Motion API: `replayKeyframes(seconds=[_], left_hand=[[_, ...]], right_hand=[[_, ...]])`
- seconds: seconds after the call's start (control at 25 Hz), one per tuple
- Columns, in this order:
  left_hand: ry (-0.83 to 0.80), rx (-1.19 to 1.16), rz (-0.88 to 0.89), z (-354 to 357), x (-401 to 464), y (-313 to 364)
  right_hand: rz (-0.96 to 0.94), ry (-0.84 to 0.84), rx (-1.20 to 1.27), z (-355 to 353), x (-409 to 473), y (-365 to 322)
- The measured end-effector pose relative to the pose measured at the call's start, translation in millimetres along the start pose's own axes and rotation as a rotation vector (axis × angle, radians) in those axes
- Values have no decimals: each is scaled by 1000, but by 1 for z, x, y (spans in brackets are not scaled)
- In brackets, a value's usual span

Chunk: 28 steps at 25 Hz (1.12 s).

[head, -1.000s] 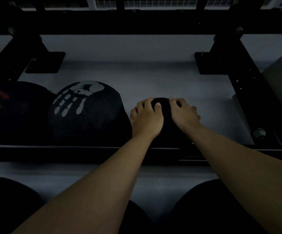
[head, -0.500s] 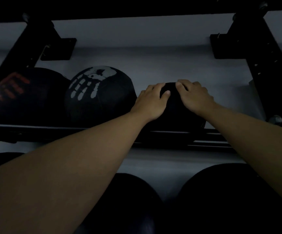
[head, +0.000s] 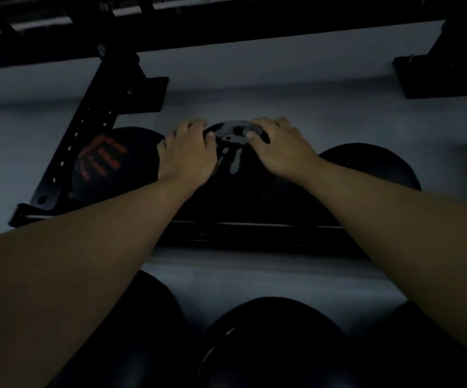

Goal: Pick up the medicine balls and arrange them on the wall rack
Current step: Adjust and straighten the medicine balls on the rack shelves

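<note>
Grey wall behind, black wall rack (head: 254, 231) across the middle, dim light. Both hands are on the white-handprint ball (head: 240, 186), sitting mid-shelf: left hand (head: 187, 155) and right hand (head: 279, 149) spread over its top, fingers curled down (grip or just resting, hard to say). Red-handprint ball (head: 106, 163) is just beside it left, plain black ball (head: 372, 169) right.

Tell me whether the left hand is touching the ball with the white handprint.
Touching. The head view shows the left hand lying flat on the white-print ball, fingers curled over its top edge with no gap.
</note>
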<state>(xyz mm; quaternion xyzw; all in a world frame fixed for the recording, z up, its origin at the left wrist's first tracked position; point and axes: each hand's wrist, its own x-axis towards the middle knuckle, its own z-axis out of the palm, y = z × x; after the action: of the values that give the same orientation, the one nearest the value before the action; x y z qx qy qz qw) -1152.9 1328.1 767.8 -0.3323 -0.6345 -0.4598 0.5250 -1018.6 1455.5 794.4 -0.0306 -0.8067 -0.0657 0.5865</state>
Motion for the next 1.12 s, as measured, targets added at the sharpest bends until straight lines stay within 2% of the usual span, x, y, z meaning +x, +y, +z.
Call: replayKeyframes(seconds=[0.12, 0.2, 0.28, 0.4, 0.6, 0.76, 0.84, 0.96, 1.12], left_hand=[[-140, -77, -21, 2, 6, -40], [-182, -276, 63, 14, 7, -47], [-148, -490, 90, 27, 2, -43], [-42, -570, 57, 40, -2, -42], [-106, -530, 97, 31, 0, -45], [-217, -263, 229, 1, 12, -63], [-141, -166, 296, -22, 23, -85], [4, -121, 285, -59, 39, -126], [29, -74, 227, -96, 59, -193]], right_hand=[[47, -2, -38, 28, 7, -27], [94, 40, -80, 39, 7, -29], [99, 66, -87, 41, 3, -23], [95, 101, -83, 44, 0, -19], [98, 112, -104, 44, 0, -21], [153, 174, -160, 44, 0, -35], [145, 231, -220, 50, 6, -56], [74, 209, -219, 65, 22, -101], [33, 138, -154, 111, 50, -170]])
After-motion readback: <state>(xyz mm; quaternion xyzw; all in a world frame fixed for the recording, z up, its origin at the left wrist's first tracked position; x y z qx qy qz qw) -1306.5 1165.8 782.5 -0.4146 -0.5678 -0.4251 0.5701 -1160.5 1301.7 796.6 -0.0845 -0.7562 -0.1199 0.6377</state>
